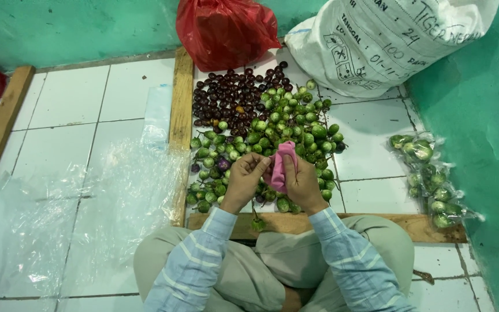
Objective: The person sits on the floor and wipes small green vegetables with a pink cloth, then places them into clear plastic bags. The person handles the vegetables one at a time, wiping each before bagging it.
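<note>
Knees and striped blue sleeves (203,254) filled the bottom of my feed, the person sitting cross-legged on the white tiled floor (70,98). Just past a wooden plank (319,222) lying across in front, both hands met over the pile. The right hand (302,184) had its fingers clamped on a pink cloth (281,164), bunched up and standing a bit upright. The left hand (244,179) had its fingers pinched together right against that cloth; I honestly couldn't tell if something small was between them.

Under and beyond the hands sat a heap of small round green eggplants (284,115), with a patch of dark purple ones (226,98) touching it on the far left side. Clear plastic sheeting (88,202) lay spread on the floor to the left. Off to the right, near the green wall (480,144), were a few clear bags of green eggplants (431,179). Farthest back, a red plastic bag (226,29) and a big white sack (382,34) leaned at the wall.
</note>
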